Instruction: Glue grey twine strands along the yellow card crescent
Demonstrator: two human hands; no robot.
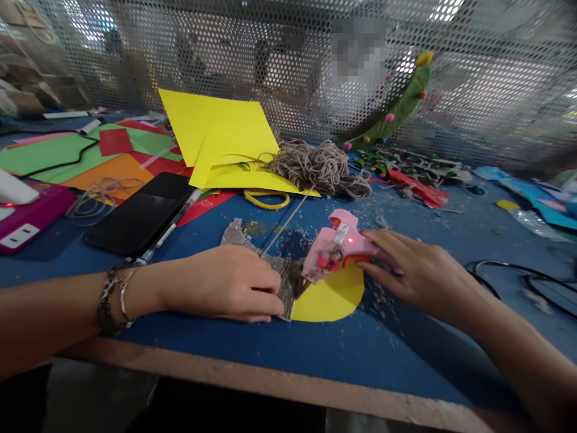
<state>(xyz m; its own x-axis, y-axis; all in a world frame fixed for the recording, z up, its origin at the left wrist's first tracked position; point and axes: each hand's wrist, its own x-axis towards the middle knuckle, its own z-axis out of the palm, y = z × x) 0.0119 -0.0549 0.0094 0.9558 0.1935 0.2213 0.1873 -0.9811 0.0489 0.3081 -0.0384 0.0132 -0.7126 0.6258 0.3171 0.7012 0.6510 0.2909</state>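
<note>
My right hand (410,264) is wrapped around the handle of a pink hot glue gun (349,240) with a small lit red light. The gun's nozzle points down and left, at the border between grey yarn rows and bare yellow paper. Beneath it lies a rounded yellow paper cut-out (331,300), its left part covered with close rows of grey yarn (285,273). My left hand (238,282) rests on that covered part, fingers curled, closed on the yarn near the edge of the rows; its fingertips are partly hidden. A yarn strand runs from the hand up to a loose grey heap (315,165).
Folded yellow paper (225,132) stands behind, near yellow-handled scissors (267,199). At left lie a black phone (139,210), coloured sheets (58,150) and a purple power strip (38,213). Black cable (505,264) loops at right. A perforated metal screen (288,66) borders the back.
</note>
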